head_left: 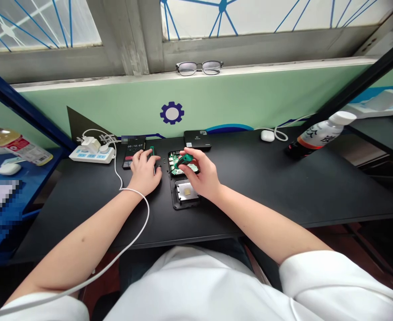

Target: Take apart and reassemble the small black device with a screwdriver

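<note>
Pinched between the fingers of the right hand (201, 171) was a green-handled screwdriver (184, 158), its tip hidden but seemingly set down onto the green circuit board (175, 161) of the opened device (183, 178). The left hand (146, 171) was laid flat with fingers loosely spread just left of the device, touching a second green-tipped tool (152, 150); nothing was gripped in it. A removed black cover with a metal plate (184, 192) was seen just in front of the board. Small dark specks, probably screws, were noted left of the board. A phone showing a timer (133, 150) was placed further left, a black box (197, 139) behind the device. Judged step: a board screw was being worked. A steady vertical tool and a braced casing would be called for next.
</note>
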Action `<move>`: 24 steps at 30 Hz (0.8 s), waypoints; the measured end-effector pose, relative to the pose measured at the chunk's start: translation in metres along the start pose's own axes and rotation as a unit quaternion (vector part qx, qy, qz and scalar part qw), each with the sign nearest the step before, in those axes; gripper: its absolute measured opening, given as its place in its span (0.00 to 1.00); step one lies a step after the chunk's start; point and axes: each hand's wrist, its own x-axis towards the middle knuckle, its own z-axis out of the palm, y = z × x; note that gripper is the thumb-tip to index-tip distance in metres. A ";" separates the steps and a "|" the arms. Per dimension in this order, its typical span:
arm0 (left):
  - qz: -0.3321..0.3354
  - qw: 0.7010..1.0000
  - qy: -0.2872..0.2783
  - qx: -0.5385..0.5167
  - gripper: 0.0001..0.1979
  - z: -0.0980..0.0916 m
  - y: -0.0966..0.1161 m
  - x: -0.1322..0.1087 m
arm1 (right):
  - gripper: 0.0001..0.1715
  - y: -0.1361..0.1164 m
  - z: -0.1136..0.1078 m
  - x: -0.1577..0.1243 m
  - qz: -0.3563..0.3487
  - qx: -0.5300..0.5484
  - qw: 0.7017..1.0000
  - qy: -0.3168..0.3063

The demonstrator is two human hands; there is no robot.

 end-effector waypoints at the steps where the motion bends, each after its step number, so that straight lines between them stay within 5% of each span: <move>1: -0.008 1.000 -0.003 -0.001 0.17 0.001 -0.001 0.001 | 0.22 0.001 0.001 -0.001 -0.009 -0.010 1.000 -0.006; 13: 0.063 0.997 -0.033 -0.010 0.14 0.002 -0.002 -0.002 | 0.22 0.004 -0.001 0.000 -0.003 -0.017 1.000 0.006; 24: 0.175 0.980 0.040 -0.088 0.06 -0.002 -0.004 -0.002 | 0.26 0.002 -0.005 0.005 0.040 0.052 0.993 0.096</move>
